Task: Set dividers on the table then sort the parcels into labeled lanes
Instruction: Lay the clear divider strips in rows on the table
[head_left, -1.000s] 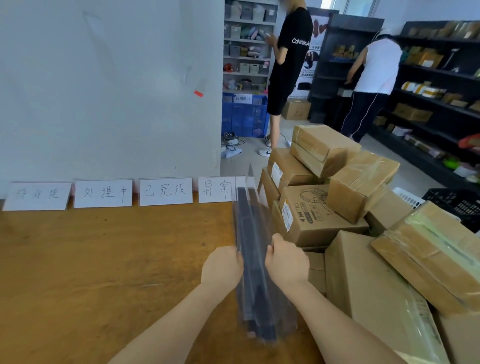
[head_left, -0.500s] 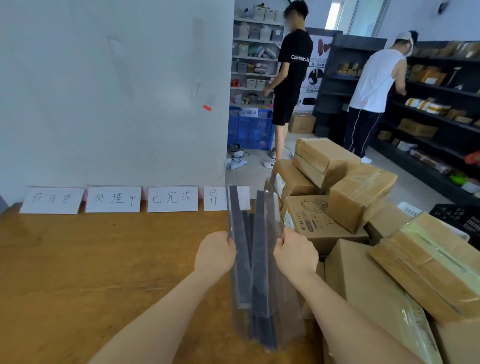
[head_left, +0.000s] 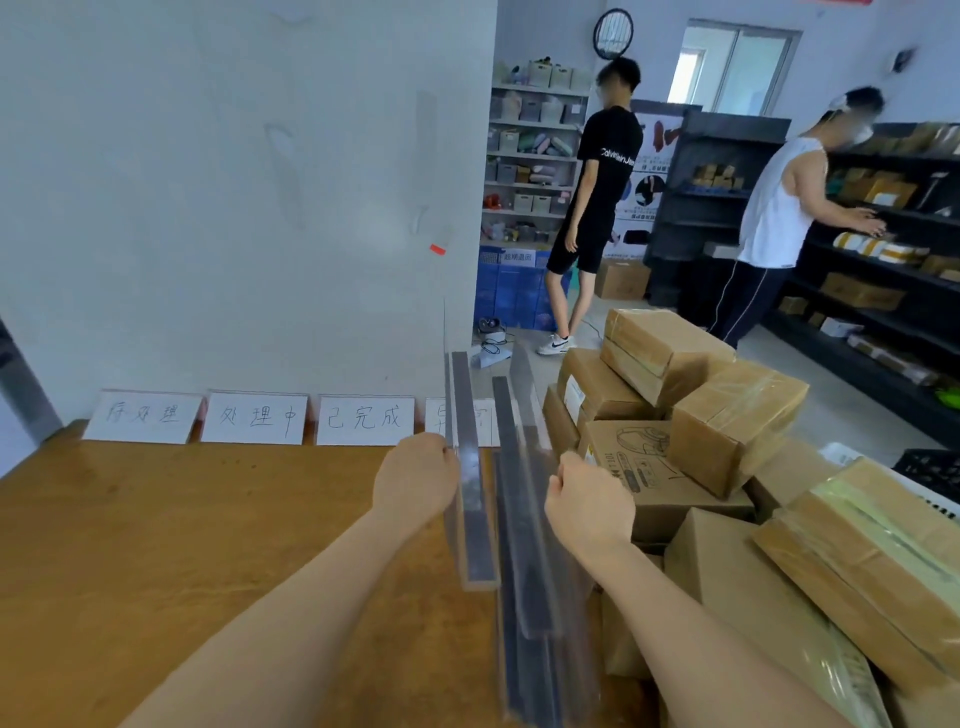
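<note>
A white wall (head_left: 208, 182) fills the upper left of the frame, with a small red scrap of tape (head_left: 438, 249) stuck on it near its right edge. In the upper middle a person in a black T-shirt and shorts (head_left: 602, 197) stands facing away, beside blue crates (head_left: 506, 296) and a pale shelf of grey bins (head_left: 535, 150). At upper right a person in a white sleeveless top (head_left: 774, 208) reaches into dark shelving (head_left: 893, 249). A window (head_left: 737, 67) shows behind them. A black crate (head_left: 930, 470) sits at the right edge.
</note>
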